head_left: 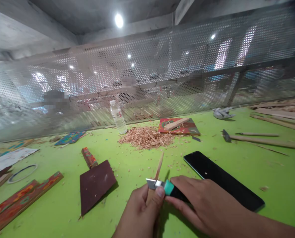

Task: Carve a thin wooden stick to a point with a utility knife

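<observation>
My left hand (144,208) grips a thin wooden stick (159,165), whose narrow tip points away from me toward the shavings. In my right hand (202,201) is a utility knife (169,187) with a black and teal handle. Its short metal blade lies across the stick, and my left thumb presses near the blade's base. Beyond the stick's tip is a heap of wood shavings (148,137). A black phone (222,178) lies flat just past my right hand.
Dark sandpaper (96,185) and painted wood strips (25,201) lie on the left. A water bottle (118,118) stands behind, by a perforated metal screen (147,82). A painted board (179,126) is beside the shavings; a hammer (261,139) lies at right.
</observation>
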Motion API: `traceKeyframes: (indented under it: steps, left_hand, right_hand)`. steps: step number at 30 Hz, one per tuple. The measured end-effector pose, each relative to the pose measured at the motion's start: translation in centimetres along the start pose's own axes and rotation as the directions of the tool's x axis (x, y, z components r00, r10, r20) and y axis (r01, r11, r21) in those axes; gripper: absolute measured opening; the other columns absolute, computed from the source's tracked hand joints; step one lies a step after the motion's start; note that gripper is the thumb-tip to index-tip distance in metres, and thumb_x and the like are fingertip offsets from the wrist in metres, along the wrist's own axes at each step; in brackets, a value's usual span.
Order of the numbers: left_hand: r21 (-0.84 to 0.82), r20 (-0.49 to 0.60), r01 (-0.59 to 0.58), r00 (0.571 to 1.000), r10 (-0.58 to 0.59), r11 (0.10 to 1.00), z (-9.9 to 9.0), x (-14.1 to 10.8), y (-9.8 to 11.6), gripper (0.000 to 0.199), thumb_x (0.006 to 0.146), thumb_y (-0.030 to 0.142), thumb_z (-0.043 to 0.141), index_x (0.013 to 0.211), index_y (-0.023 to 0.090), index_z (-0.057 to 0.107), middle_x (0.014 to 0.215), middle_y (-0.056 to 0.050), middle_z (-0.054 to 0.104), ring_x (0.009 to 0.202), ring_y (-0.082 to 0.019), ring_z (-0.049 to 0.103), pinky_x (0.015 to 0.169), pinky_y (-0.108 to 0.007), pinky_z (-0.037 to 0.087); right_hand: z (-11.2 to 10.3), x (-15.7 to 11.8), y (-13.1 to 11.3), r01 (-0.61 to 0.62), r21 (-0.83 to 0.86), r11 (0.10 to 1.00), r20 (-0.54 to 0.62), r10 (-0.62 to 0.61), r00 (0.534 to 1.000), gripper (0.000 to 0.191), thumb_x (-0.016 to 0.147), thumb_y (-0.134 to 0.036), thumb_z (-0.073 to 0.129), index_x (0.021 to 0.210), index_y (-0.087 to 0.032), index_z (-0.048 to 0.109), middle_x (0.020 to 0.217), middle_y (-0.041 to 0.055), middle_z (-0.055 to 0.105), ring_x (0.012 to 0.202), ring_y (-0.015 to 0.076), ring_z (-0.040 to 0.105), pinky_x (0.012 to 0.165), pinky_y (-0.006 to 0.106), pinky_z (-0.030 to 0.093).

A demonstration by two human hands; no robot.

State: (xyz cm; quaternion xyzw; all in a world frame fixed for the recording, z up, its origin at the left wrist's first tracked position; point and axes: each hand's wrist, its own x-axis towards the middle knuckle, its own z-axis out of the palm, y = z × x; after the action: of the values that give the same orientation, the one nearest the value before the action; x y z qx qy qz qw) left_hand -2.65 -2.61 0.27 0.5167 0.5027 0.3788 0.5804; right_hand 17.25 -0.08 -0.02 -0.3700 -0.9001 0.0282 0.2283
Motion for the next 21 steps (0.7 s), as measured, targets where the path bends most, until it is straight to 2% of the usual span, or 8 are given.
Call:
traceKeyframes:
  steps: [3, 7, 11, 15, 18, 21]
  left_hand:
    - [-0.001, 0.029, 0.037, 0.999, -0.037, 0.999, 0.0, 0.0, 0.1, 0.062, 0.083, 0.083, 0.062, 0.077, 0.022, 0.054, 0.053, 0.01, 0.035, 0.046, -0.009, 0.026, 0.045, -0.024, 0.02]
    - [-0.035, 0.071, 0.075, 0.995, -0.072, 0.997, -0.2, 0.0, 0.2, 0.064, 0.079, 0.086, 0.064, 0.079, 0.022, 0.055, 0.052, 0.011, 0.035, 0.045, -0.008, 0.026, 0.044, -0.024, 0.02]
    - [-0.075, 0.061, 0.017, 0.998, -0.012, 0.997, -0.5, 0.0, 0.4, 0.058, 0.081, 0.075, 0.074, 0.083, 0.018, 0.062, 0.065, 0.008, 0.041, 0.057, -0.009, 0.03, 0.054, -0.023, 0.028]
    - [-0.163, 0.099, 0.0, 0.995, 0.017, 0.987, -0.4, 0.1, 0.4, 0.055, 0.081, 0.071, 0.077, 0.081, 0.018, 0.062, 0.068, 0.006, 0.045, 0.062, -0.01, 0.034, 0.061, -0.023, 0.035]
    - [-0.207, 0.121, 0.024, 0.993, 0.002, 0.978, -0.3, 0.1, 0.3, 0.056, 0.08, 0.071, 0.079, 0.08, 0.019, 0.059, 0.066, 0.006, 0.047, 0.059, -0.009, 0.038, 0.057, -0.023, 0.034]
    - [-0.17, 0.118, 0.081, 0.991, -0.061, 0.982, -0.3, 0.0, 0.3, 0.061, 0.076, 0.078, 0.076, 0.083, 0.02, 0.06, 0.057, 0.009, 0.042, 0.048, -0.007, 0.033, 0.047, -0.022, 0.026]
  right_hand:
    - [-0.5, 0.3, 0.4, 0.002, -0.036, 0.999, -0.094, -0.005, 0.996, 0.04, 0.114, -0.048, 0.034, 0.098, -0.023, 0.06, 0.079, 0.0031, 0.071, 0.061, 0.0224, 0.069, 0.052, 0.034, 0.043]
    - [-1.6, 0.5, 1.3, -0.052, -0.031, 0.998, -0.12, 0.048, 0.992, 0.041, 0.114, -0.048, 0.031, 0.103, -0.021, 0.06, 0.079, 0.0034, 0.071, 0.061, 0.0214, 0.07, 0.054, 0.033, 0.043]
    - [-2.0, 0.5, 1.4, -0.03, 0.031, 0.999, 0.056, 0.028, 0.998, 0.031, 0.111, -0.044, 0.044, 0.1, -0.021, 0.062, 0.083, 0.004, 0.072, 0.065, 0.0221, 0.069, 0.057, 0.033, 0.043]
    - [-2.3, 0.5, 0.8, -0.034, 0.108, 0.994, 0.237, 0.008, 0.972, 0.02, 0.107, -0.037, 0.054, 0.101, -0.02, 0.064, 0.086, 0.0041, 0.073, 0.068, 0.021, 0.068, 0.059, 0.032, 0.044]
    - [-2.5, 0.5, 0.5, -0.033, 0.14, 0.99, 0.275, -0.007, 0.962, 0.022, 0.107, -0.037, 0.054, 0.101, -0.019, 0.065, 0.089, 0.0053, 0.073, 0.07, 0.0208, 0.068, 0.062, 0.032, 0.046]
    - [-2.4, 0.4, 0.5, -0.026, 0.134, 0.991, 0.242, -0.007, 0.97, 0.02, 0.107, -0.037, 0.056, 0.103, -0.02, 0.065, 0.09, 0.0053, 0.074, 0.072, 0.0213, 0.069, 0.062, 0.033, 0.046]
